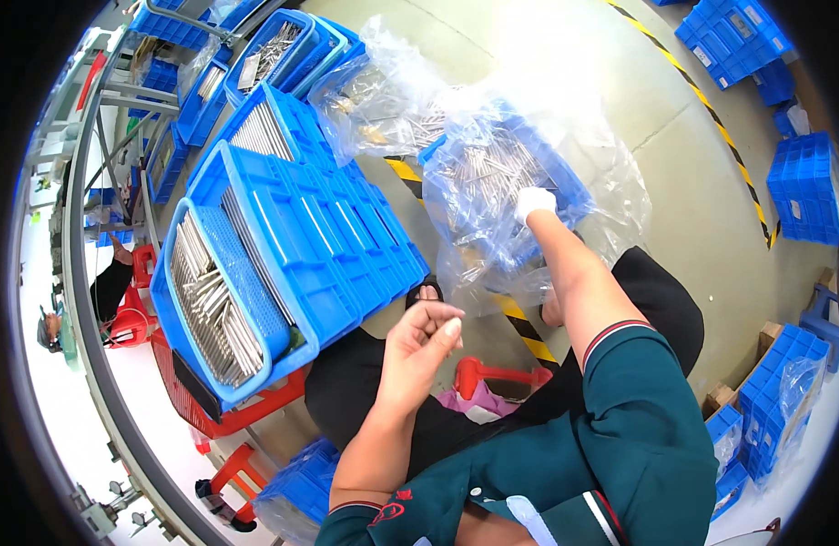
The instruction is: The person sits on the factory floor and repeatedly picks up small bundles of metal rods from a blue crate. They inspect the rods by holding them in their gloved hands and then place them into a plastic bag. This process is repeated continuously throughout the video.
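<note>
My left hand (417,348) is bare and held up over my lap, left of centre. Its fingers curl in toward the thumb, and nothing shows between them. My right hand (535,202) wears a white glove and reaches forward into a blue crate (565,173) lined with clear plastic film (469,232). Many thin metal rods (492,168) lie loose in that film, right beside the glove. Glare washes out the glove, so I cannot make out its fingers or any rod in them. To the left, a blue basket (272,314) holds thicker metal rods (210,305).
Blue crates (333,241) stand against the basket on the left. Behind them, a further blue basket (275,50) holds metal pieces. A metal frame (96,300) runs along the left. Red stools (233,473) stand below it. More crates (803,187) line the right. Striped tape (711,109) marks the floor.
</note>
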### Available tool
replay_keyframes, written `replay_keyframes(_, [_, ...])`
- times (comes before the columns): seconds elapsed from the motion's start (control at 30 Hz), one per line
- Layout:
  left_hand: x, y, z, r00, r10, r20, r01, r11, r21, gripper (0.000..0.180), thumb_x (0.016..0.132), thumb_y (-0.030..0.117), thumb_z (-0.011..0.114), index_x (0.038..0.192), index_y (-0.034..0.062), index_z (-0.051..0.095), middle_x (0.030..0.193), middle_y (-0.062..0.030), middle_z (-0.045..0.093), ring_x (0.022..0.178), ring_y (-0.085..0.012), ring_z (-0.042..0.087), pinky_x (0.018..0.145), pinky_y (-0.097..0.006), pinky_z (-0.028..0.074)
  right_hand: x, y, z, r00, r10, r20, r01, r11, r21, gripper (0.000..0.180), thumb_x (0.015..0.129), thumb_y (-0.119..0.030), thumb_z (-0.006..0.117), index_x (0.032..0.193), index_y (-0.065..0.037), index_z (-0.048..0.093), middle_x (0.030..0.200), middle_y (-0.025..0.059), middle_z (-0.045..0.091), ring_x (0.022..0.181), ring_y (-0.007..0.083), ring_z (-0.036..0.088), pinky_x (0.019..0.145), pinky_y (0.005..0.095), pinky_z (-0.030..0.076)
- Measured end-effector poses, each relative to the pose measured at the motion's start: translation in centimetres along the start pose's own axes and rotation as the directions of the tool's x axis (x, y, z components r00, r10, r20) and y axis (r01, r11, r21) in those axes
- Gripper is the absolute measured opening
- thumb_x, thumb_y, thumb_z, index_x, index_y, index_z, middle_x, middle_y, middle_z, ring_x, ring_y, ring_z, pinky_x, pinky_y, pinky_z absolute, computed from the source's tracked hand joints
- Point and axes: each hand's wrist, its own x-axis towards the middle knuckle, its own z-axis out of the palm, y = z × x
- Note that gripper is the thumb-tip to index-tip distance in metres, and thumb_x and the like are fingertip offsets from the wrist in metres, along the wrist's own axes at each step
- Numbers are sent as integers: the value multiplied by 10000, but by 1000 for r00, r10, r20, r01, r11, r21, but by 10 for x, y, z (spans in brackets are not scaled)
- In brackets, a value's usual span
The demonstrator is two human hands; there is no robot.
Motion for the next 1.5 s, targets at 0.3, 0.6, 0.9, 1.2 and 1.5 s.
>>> replay_keyframes(0.3, [8, 7, -5, 996, -88, 2, 88, 995, -52, 177, 897, 144, 609, 997, -1, 585, 769, -34, 574, 715, -90, 517, 646, -241, 411, 35, -41, 5, 974, 202, -97, -198, 979, 58, 220, 844, -194, 527, 903, -102, 718, 961, 104, 693, 955, 240, 661, 766, 346, 533])
replay_keyframes(0.6, [11, 7, -17, 993, -87, 84, 97, 988, -120, 192, 922, 115, 572, 1064, -13, 574, 863, -18, 568, 771, -64, 527, 679, -225, 431, 61, -41, 31, 993, 43, -113, -26, 988, 153, 408, 859, -379, 560, 1052, -30, 644, 1035, 172, 659, 966, 287, 652, 802, 383, 526])
replay_keyframes(0.9, [5, 8, -21, 985, -24, 173, 40, 995, -89, 216, 951, 198, 537, 1061, 12, 529, 826, 20, 505, 754, -50, 463, 677, -216, 404, 122, 16, 90, 995, 91, -33, -90, 996, 20, 362, 854, -255, 505, 1115, -12, 567, 1055, 214, 640, 974, 346, 638, 816, 445, 522])
replay_keyframes(1.2, [3, 7, -23, 982, 44, 186, -43, 999, -9, 188, 944, 184, 537, 1009, 9, 525, 833, 6, 532, 754, -55, 484, 675, -224, 414, 136, 42, 61, 977, -42, 210, 91, 969, -230, 401, 815, -346, 569, 1095, -72, 657, 1176, 156, 614, 1063, 328, 606, 859, 432, 505])
replay_keyframes(1.5, [-10, 1, -21, 984, 97, 152, -98, 995, 1, 176, 934, 175, 544, 987, 8, 528, 818, 4, 542, 755, -64, 502, 685, -237, 433, 62, -15, -18, 968, 66, 244, 56, 886, -460, 377, 818, -359, 583, 1097, -123, 675, 1159, 97, 641, 1018, 264, 645, 742, 428, 533])
